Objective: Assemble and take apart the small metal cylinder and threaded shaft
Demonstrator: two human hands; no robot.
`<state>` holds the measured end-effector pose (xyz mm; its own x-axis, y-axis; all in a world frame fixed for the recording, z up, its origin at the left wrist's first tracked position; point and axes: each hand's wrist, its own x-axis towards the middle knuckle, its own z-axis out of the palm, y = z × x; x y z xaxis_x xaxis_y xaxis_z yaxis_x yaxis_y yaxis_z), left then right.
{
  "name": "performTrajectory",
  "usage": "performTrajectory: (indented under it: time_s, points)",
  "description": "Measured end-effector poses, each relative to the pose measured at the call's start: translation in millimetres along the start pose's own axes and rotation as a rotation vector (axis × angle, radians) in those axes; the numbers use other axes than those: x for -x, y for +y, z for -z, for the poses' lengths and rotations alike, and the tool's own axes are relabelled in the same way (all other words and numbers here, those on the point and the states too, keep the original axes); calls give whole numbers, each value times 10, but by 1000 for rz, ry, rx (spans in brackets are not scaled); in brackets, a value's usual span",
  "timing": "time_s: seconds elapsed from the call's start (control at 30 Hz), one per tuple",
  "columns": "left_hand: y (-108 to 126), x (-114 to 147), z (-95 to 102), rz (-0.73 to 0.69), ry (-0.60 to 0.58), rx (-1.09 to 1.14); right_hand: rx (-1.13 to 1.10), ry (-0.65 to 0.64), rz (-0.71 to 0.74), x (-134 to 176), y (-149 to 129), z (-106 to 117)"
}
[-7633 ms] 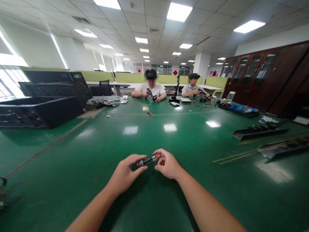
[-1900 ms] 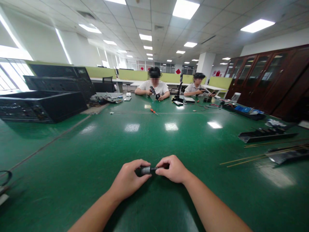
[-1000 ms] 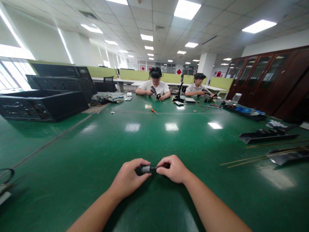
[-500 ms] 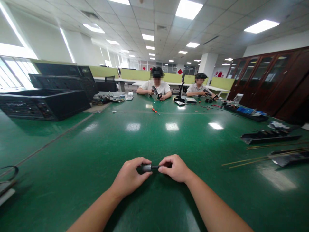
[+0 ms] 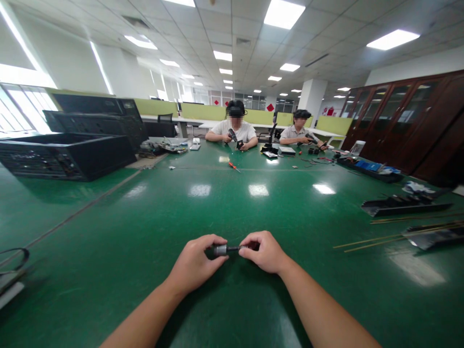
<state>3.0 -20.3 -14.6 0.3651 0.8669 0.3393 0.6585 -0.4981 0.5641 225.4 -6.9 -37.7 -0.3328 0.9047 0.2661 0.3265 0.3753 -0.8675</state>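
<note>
A small grey metallic cylinder with a thin dark shaft [image 5: 221, 250] lies level between my two hands, just above or on the green table; which of the two I cannot tell. Thumb and fingers of my left hand [image 5: 197, 261] close around the thick cylinder body. At the shaft's right end, my right hand [image 5: 264, 252] pinches with thumb and forefinger. A small dark part shows at those fingertips, but its shape is mostly hidden by them.
Far ahead on the green table [image 5: 174, 208] lies an orange-handled screwdriver [image 5: 233, 166]. Black computer cases [image 5: 68, 157] stand at left. Thin brass-coloured rods [image 5: 377, 240] and dark metal trays [image 5: 402, 207] lie at right. Two people [image 5: 234, 130] work across the table.
My right hand has shifted very slightly to the right, and a touch more of the shaft shows. The left hand keeps its hold on the cylinder.
</note>
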Motion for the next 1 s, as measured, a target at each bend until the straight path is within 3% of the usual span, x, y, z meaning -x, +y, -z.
performTrajectory:
  time_s: [1.0]
  points:
    - [-32,-3,8,3,24,-9,6,24,-5,-10,21,26]
